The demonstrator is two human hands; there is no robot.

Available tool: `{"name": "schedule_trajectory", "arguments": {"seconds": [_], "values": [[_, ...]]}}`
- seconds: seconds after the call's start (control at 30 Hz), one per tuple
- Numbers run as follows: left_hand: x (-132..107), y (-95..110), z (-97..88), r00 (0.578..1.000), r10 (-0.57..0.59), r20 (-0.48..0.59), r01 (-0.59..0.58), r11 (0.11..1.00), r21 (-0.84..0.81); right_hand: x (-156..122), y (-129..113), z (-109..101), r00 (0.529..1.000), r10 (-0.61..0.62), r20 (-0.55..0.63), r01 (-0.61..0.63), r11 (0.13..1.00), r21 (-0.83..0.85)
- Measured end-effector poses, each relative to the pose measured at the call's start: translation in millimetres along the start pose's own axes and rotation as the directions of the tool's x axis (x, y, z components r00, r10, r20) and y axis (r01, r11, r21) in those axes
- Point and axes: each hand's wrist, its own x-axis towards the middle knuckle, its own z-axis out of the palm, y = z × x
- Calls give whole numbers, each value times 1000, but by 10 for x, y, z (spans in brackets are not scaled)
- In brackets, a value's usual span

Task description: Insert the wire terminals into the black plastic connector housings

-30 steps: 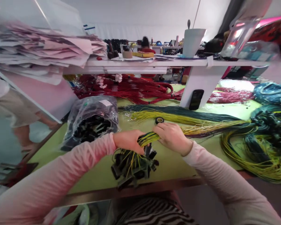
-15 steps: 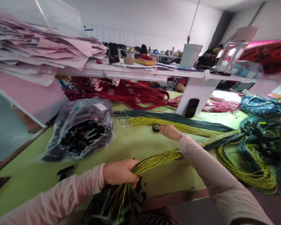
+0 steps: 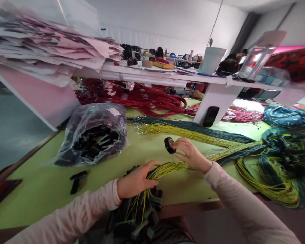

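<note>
Head view, the only one to hand: the left hand (image 3: pixel 136 179) is closed round the wire bundle (image 3: pixel 167 168), a sheaf of yellow and green strands, gripping it just above the point where the strands fan out into a cluster of black connectors (image 3: pixel 142 217) that hangs over the near edge of the desk (image 3: pixel 35 200). The right hand (image 3: pixel 191 155) holds the tape roll (image 3: pixel 169 145) pinched between thumb and fingers (image 3: pixel 180 141), on edge and lifted clear of the desk, just above and beyond the bundle and not touching it. From the left hand the bundle runs right beneath the right wrist and joins the large coil (image 3: pixel 277 179) lying at the right of the desk. In my judgement the left grip is well placed, close to the connectors, and should be firm enough that no strand strays; the slack towards the coil wants to lie straight, free of the neighbouring yellow and dark green wires (image 3: pixel 193 130). The roll is best held by its rim so that it can turn freely. Noted nearby: a plastic bag (image 3: pixel 94 135) of black parts to the left, a loose black piece (image 3: pixel 76 179) on the desk, and red wires (image 3: pixel 147 98) under the shelf (image 3: pixel 167 77).
</note>
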Motion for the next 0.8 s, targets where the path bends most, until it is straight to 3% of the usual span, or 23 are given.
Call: {"name": "schedule_trajectory", "arguments": {"seconds": [0.13, 0.27, 0.5, 0.63, 0.8], "values": [[-44, -23, 68, 999, -22, -31, 21, 1000, -24, -420, -623, -45, 998, 14, -58, -4, 984, 179], [-31, -29, 90, 998, -20, -60, 16, 998, -65, -790, -924, 163, 993, 114, -14, -102, 932, 347], [-65, 98, 110, 998, -68, 12, 67, 997, 27, -1019, -915, 602, 987, 153, -53, -140, 972, 186], [-92, 151, 148, 993, -114, 9, 112, 987, 112, -998, -884, 739, 987, 136, -84, -126, 986, 112], [-52, 154, 196, 996, -84, -1, 81, 963, 258, -961, -879, 829, 982, 146, -117, -136, 987, 83]]}}
